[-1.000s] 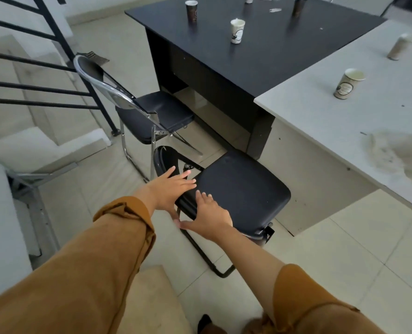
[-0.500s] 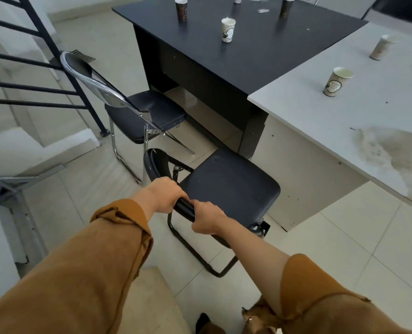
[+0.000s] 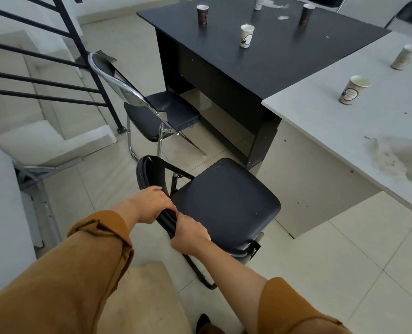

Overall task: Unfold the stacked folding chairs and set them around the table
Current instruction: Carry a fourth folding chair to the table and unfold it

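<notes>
Both hands grip the top rail of the black folding chair's backrest (image 3: 151, 174). The left hand (image 3: 151, 206) has its fingers (image 3: 162, 209) curled over the rail from the outer side, and the right hand (image 3: 190, 233) has its fingers clenched round the same rail just beside it, knuckles nearly touching. The black chair (image 3: 226, 206) stands unfolded directly beyond the fingers, its seat pointing at the corner where the grey worktop (image 3: 344, 121) meets the dark worktop (image 3: 267, 49). A second, chrome-framed chair (image 3: 161, 112) is open further beyond the left fingers, already tucked toward the dark worktop.

The step in hand looks like sliding or nudging the black chair into place. Several risks follow. Both hands sit close together on one end of the rail, so a push may swing the chair instead of moving it straight, knocking the seat's front edge into the grey worktop's side panel. A jolt there could topple the paper cup (image 3: 353, 90) standing on top. The floor tiles look smooth, so the legs may skid. Lifting by the backrest alone could let the seat begin folding up, pinching the fingers.
</notes>
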